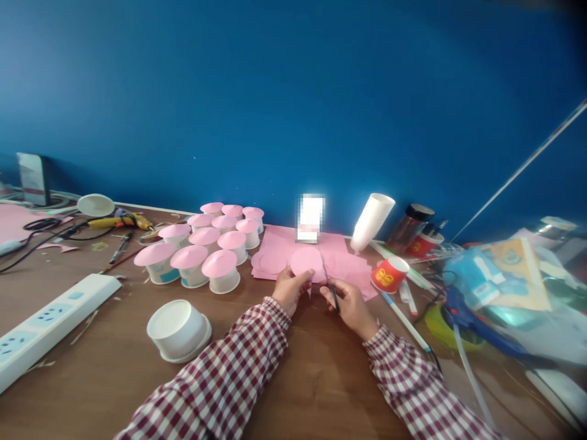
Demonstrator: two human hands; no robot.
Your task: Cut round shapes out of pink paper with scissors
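A big blue wall (293, 98), a brown table (316, 373) and pink paper sheets (337, 244).
Pink-topped cups (220, 264) stand left of the sheets. Over the sheets, the left hand (292, 292) holds a round pink paper (306, 261); the right hand (351, 304) holds dark scissors (334, 297), blades by the paper's right edge.

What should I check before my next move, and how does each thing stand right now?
1. Round pink paper gripped by the left hand: ok.
2. Scissors in the right hand: ok.
3. Left fingers beneath the paper clear of the blades: cannot tell, hidden.
4. Pink-topped cups clear of both hands: ok.
5. No scraps by the power strip: not ok, some lie beside it.
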